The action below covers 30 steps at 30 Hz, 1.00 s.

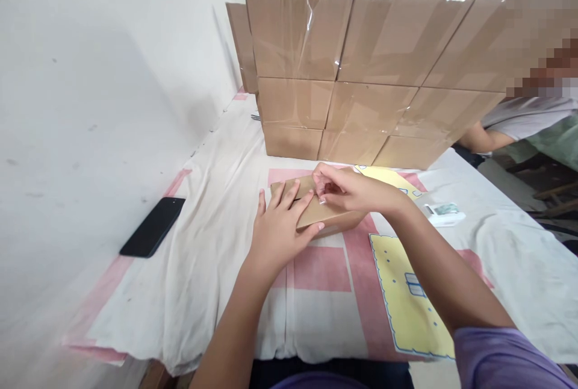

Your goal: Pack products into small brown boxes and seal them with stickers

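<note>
A small brown cardboard box [332, 213] lies on the cloth-covered table in front of me. Across the left part of its top, my left hand [282, 220] rests with fingers spread, its thumb along the near edge. My right hand [341, 189] is at the middle of the box top, thumb and fingers pinched together. Whatever is between those fingertips is too small or too hidden to make out. A dark gap, perhaps a flap seam, shows near the left fingertips.
Behind the box stands a wall of taped cardboard boxes [370, 106]. A black phone [152, 226] lies at left, beside the white wall. Yellow printed sheets [392, 292] and a small white device [445, 214] are at right. Another person's arm [490, 136] shows beyond the table's right side.
</note>
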Tool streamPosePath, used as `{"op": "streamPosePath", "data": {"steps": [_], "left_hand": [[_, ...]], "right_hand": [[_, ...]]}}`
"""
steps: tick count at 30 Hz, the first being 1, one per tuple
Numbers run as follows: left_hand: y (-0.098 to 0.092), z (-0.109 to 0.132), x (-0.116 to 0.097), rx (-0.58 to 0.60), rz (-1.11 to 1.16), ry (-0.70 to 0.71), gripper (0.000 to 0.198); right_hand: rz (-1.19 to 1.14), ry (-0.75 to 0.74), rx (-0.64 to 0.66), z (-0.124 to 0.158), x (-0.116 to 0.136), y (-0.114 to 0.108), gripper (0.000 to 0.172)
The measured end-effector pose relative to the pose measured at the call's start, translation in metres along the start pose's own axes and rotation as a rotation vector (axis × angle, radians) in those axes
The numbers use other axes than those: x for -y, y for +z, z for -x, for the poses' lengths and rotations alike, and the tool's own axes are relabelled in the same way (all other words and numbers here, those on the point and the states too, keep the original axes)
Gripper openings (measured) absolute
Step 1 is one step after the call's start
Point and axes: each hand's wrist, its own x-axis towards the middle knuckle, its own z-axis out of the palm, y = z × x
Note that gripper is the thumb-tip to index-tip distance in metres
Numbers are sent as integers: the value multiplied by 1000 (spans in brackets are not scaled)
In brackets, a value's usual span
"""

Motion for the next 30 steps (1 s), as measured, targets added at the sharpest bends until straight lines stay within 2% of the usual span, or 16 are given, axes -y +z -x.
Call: {"op": "streamPosePath", "data": {"steps": [11,20,30], "left_hand": [[0,1,-1,-7,-9,18,63],[-3,2,-3,14,-21,13,63],[-3,1,-2,8,-6,35,61]], "right_hand": [[28,59,56,6,-3,5,19],[235,58,-37,3,-3,0,28],[157,118,32,-2,-3,-7,34]]}}
